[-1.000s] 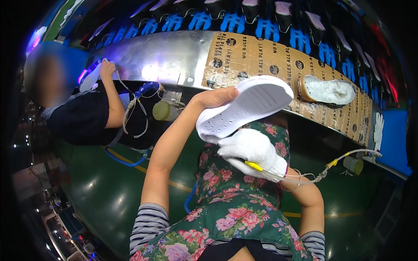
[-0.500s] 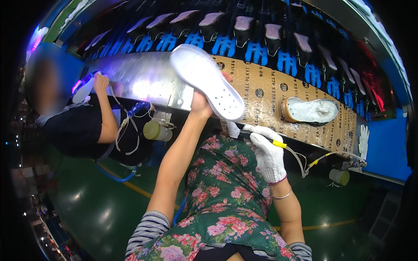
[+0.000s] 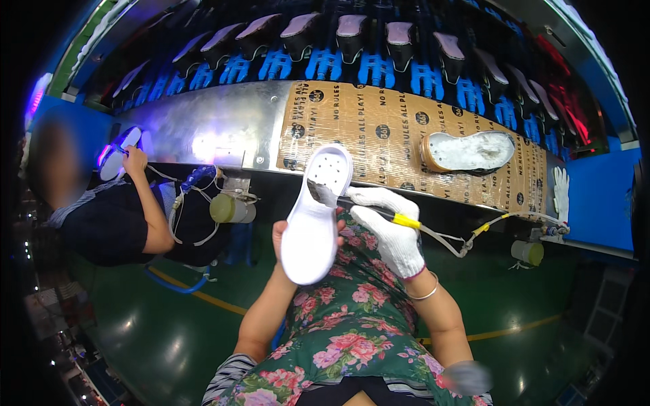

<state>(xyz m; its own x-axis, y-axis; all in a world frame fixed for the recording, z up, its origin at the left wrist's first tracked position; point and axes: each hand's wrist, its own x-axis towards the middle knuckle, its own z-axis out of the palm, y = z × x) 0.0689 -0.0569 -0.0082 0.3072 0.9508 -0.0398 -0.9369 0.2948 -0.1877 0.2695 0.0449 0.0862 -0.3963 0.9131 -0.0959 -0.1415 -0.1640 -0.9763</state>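
A white shoe sole [image 3: 310, 247] with raised sides and a patch of small holes at its far end is held by my bare left hand [image 3: 279, 245], which grips the near part from both edges. In a white knit glove, my right hand [image 3: 393, 230] closes round a brush [image 3: 349, 200] with a dark handle, yellow tape and a thin hose behind it. The wide, greyish brush head lies against the inside of the sole, just short of the holes. Over the bench, to the right, a second sole [image 3: 470, 152], whitish inside with a tan edge, rests on cardboard.
Printed cardboard [image 3: 365, 142] covers part of the metal bench [image 3: 217, 115]. Beyond it runs a row of dark shoe lasts [image 3: 351, 40] on blue holders. A white glove [image 3: 560, 193] hangs at the right. To the left, a co-worker [image 3: 112, 210] handles another sole. Hoses lead to small pots [image 3: 230, 208].
My left hand has drawn the white sole back from over the bench toward me and turned it, holes now at the far end. The brush has come onto its inner face.
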